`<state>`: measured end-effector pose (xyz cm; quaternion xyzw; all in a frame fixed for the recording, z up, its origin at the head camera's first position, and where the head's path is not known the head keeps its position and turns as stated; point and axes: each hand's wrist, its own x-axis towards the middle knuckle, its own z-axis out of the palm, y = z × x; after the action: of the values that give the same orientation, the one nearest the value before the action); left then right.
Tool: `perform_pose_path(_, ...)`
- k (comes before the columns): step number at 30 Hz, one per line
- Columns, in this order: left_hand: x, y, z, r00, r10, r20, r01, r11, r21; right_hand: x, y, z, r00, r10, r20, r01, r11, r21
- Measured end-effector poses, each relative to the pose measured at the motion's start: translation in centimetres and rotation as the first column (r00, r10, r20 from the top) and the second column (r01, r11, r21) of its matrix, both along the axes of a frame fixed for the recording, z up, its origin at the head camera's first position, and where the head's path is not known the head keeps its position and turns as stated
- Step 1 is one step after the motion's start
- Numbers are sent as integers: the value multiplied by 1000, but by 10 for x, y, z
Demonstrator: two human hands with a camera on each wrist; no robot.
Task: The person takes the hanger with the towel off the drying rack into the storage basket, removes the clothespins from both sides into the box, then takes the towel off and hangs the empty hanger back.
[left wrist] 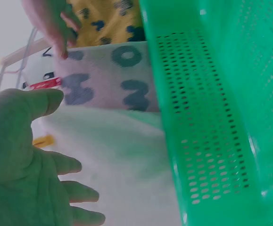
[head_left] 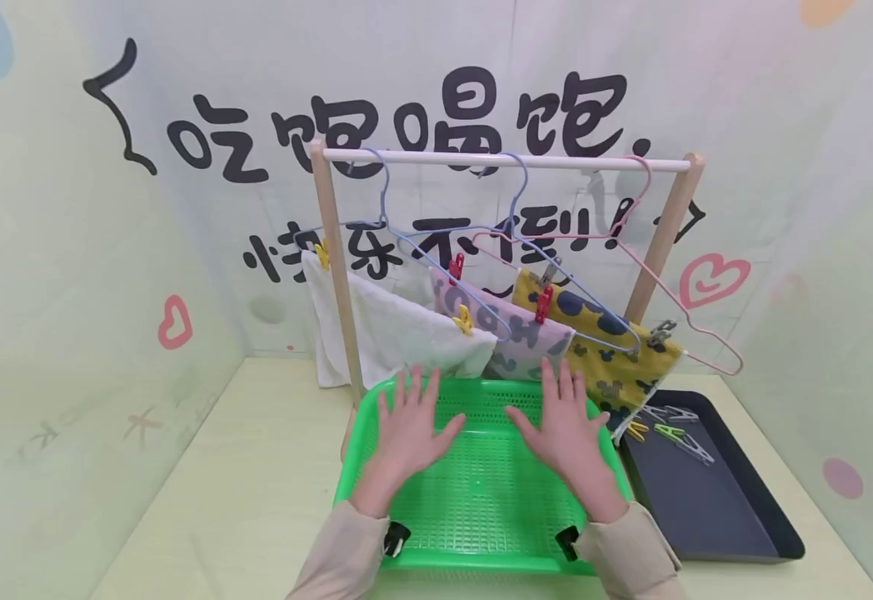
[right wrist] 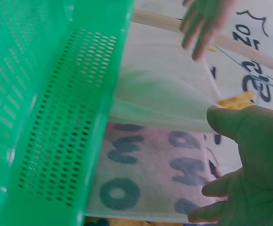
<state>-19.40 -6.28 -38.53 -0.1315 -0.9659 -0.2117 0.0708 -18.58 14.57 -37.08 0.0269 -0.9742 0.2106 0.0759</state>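
Both hands are held over a green plastic basket [head_left: 481,560], fingers spread and straight, holding nothing. The left hand [head_left: 406,433] is above its left side, the right hand [head_left: 570,433] above its right side; I cannot tell whether either touches the basket. Behind it, a white towel [head_left: 399,321] hangs from a blue hanger [head_left: 386,196] by yellow clips [head_left: 464,320]. A pink towel with grey letters [head_left: 515,327] is held by red clips [head_left: 544,304] on a second blue hanger [head_left: 517,196]. Grey clips [head_left: 661,333] hold a yellow patterned towel [head_left: 612,362] on a pink hanger [head_left: 706,335].
A wooden rack with a white rod [head_left: 579,162] carries the hangers behind the basket. To the right lies a dark tray [head_left: 706,517] with several loose clothespins [head_left: 669,431] at its far end. A printed cloth wall [head_left: 444,42] stands behind the pale table [head_left: 249,475].
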Motion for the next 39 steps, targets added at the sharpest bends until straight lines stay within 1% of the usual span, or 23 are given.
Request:
perform_pose_path(2,4,-7,4,1000,-14,8,14,999,34,2,5,5,999,7,-34,-8,1000,-14)
perform_pose_path(5,8,-17,12,999,-40,8,39,994,106,6,12,12,992,39,-122,-46,997,-61)
perform_pose_path(8,13,-29,19,999,-46,3,45,990,137,9,20,18,977,54,-208,-74,993,-93)
perform_pose_path(10,16,-36,24,999,-43,8,41,988,149,10,25,22,964,41,-263,-72,991,-110)
perform_pose_path(11,18,-39,25,999,-41,9,39,988,150,10,28,24,954,26,-299,-61,992,-108)
perform_pose_path(12,20,-43,27,999,-41,9,39,988,152,10,31,25,937,11,-350,-52,993,-107)
perform_pose_path(13,22,-47,28,999,-45,5,44,985,166,9,35,26,912,-4,-410,-48,992,-116)
perform_pose_path(14,24,-51,28,999,-48,5,46,983,178,7,39,27,879,-15,-477,-51,991,-126)
perform_pose_path(16,27,-60,28,999,-53,3,51,976,209,4,50,30,798,-48,-600,-57,986,-154)
perform_pose_path(17,28,-64,27,999,-54,3,52,972,228,2,55,31,758,-71,-648,-54,984,-171)
perform_pose_path(18,29,-68,26,998,-55,5,52,967,249,0,61,33,726,-94,-682,-55,979,-194)
perform_pose_path(19,29,-72,25,998,-56,12,50,962,268,-2,67,35,702,-122,-701,-57,973,-225)
perform_pose_path(20,29,-76,23,998,-52,22,43,957,286,-3,74,38,687,-150,-711,-47,967,-250)
perform_pose_path(22,29,-84,19,998,-41,46,25,950,310,-6,87,42,664,-208,-719,-18,956,-293)
perform_pose_path(24,30,-92,14,997,-24,71,0,949,316,-9,99,45,647,-258,-718,16,945,-325)
perform_pose_path(28,32,-104,3,994,10,110,-44,952,304,-14,121,50,596,-315,-738,86,939,-332)
perform_pose_path(31,32,-110,-5,992,14,125,-52,951,306,-16,134,52,570,-333,-751,132,940,-316)
perform_pose_path(33,32,-113,-10,991,15,132,-56,947,316,-18,140,53,566,-328,-756,147,943,-299)
perform_pose_path(36,31,-117,-20,991,12,136,-58,939,339,-22,147,53,574,-311,-758,151,949,-275)
perform_pose_path(39,33,-118,-29,988,11,151,-66,928,365,-25,152,53,597,-288,-749,144,957,-253)
